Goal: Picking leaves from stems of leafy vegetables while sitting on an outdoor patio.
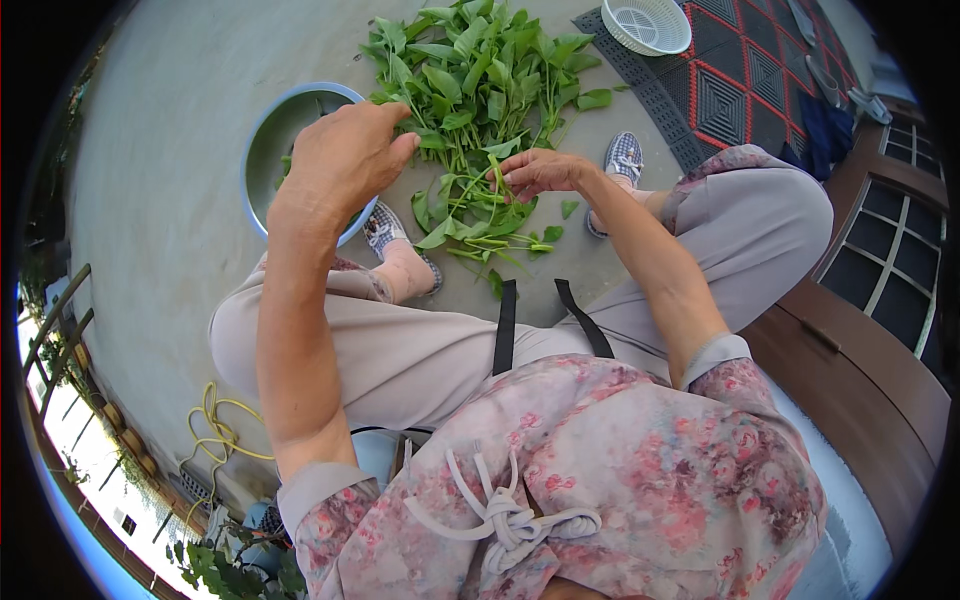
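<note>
A large heap of leafy green stems [480,67] lies on the concrete floor before me. My left hand [351,150] is raised between the heap and a blue-rimmed basin [259,127], its thumb and forefinger pointing toward the leaves; whether it pinches anything is hidden. Some green pieces show inside the basin, partly behind my left forearm. Over the near side of the heap, my right hand [541,174] grips light-green stems between its fingers. Below it lie loose leaves and cut or broken stalks [491,244].
A white plastic basket [646,26] stands on a black and red mat [720,97] at the upper right. My checked shoes [624,157] flank the pile. A yellow hose [217,427] lies at the lower left. A brown door [847,337] stands at the right.
</note>
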`<action>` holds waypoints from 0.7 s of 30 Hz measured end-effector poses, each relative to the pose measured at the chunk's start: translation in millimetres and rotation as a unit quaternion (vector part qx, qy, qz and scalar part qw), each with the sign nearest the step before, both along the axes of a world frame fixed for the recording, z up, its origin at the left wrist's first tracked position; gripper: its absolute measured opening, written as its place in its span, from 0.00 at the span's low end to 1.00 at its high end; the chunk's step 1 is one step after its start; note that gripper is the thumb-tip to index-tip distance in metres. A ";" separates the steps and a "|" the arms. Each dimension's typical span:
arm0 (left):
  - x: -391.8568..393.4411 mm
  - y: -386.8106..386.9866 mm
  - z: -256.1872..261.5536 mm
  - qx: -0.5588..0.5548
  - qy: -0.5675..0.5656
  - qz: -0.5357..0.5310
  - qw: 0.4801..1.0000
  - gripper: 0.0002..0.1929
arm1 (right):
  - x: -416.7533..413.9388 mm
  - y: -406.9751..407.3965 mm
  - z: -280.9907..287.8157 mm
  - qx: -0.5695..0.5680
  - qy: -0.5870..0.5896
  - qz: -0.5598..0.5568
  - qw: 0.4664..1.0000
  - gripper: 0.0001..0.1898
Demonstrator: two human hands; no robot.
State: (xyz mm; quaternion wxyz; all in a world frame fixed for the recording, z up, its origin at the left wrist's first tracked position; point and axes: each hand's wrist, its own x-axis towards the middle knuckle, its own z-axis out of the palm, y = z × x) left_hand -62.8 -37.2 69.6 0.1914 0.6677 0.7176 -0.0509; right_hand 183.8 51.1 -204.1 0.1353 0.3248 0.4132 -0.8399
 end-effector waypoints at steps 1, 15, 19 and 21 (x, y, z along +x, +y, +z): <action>0.4 -0.7 -1.4 0.013 -0.008 -0.007 1.000 0.16 | 4.7 -5.0 -7.2 0.058 -0.045 0.060 0.995 0.20; 9.4 9.9 2.5 -0.034 -0.011 0.003 0.999 0.17 | 16.7 30.1 -109.9 0.445 -0.396 -0.248 0.764 0.23; 12.2 13.6 4.9 -0.039 -0.021 -0.001 0.999 0.16 | 13.0 50.0 -117.4 0.319 -0.430 -0.247 0.808 0.24; 14.4 15.2 5.0 -0.024 -0.026 -0.020 0.999 0.17 | 22.2 59.1 -121.1 0.372 -0.426 -0.234 0.791 0.24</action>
